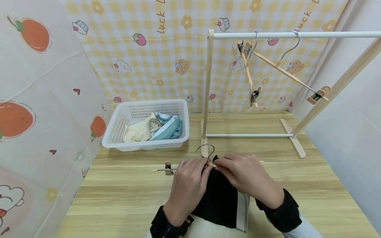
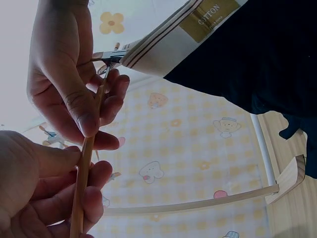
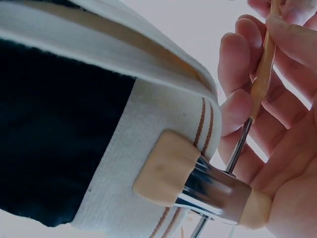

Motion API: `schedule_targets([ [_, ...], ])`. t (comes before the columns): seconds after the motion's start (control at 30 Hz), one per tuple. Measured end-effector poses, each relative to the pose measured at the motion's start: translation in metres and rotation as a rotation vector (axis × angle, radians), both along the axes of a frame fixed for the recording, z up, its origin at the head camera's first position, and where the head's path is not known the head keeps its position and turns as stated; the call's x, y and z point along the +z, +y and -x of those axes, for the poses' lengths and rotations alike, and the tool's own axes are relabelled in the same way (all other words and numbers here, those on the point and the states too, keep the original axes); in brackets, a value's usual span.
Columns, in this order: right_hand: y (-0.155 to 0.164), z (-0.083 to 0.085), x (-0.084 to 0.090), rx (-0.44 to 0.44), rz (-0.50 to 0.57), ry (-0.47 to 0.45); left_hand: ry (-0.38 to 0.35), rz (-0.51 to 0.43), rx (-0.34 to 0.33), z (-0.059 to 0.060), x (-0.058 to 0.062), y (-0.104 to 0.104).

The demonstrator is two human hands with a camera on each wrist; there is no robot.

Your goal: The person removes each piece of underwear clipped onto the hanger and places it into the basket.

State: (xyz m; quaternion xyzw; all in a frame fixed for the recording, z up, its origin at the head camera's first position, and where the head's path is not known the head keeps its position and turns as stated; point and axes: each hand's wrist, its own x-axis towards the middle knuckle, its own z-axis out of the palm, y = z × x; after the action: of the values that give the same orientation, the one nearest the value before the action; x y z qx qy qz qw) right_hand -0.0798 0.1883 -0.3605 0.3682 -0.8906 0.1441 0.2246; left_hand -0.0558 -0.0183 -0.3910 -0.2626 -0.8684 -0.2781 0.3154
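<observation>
Both hands grip the wooden bar of a clip hanger, close together near its middle. My left hand pinches the bar between thumb and fingers, just left of the hook. My right hand holds it on the other side. A black pair of underpants with a white, brown-striped waistband hangs below. In the right wrist view, one hanger clip clamps that waistband. The other clip, left of my left hand, has no cloth in it. A gold label reads "COTTON".
At the back left, a white basket contains cream and blue folded garments. A rack with a white top rail stands at the back right, with two bare clip hangers on it. Its left foot lies just beyond my hands.
</observation>
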Motion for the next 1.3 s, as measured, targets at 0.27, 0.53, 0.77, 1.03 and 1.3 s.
schedule_targets([
  [0.27,0.004,-0.001,0.002,0.014,0.005,-0.034,-0.004,-0.013,-0.011,0.002,-0.001,-0.001],
  [0.53,0.026,-0.001,0.01,0.038,0.058,-0.026,0.007,-0.031,-0.007,0.005,-0.004,-0.006],
  [0.77,0.049,-0.001,0.016,-0.039,0.072,-0.106,0.009,-0.061,-0.004,0.009,-0.004,-0.013],
  [1.03,0.066,0.003,0.011,-0.036,0.174,-0.224,0.014,-0.081,0.002,0.012,-0.007,-0.017],
  [1.3,0.071,0.009,0.002,-0.019,0.253,-0.28,-0.006,-0.094,-0.004,0.012,-0.007,-0.018],
])
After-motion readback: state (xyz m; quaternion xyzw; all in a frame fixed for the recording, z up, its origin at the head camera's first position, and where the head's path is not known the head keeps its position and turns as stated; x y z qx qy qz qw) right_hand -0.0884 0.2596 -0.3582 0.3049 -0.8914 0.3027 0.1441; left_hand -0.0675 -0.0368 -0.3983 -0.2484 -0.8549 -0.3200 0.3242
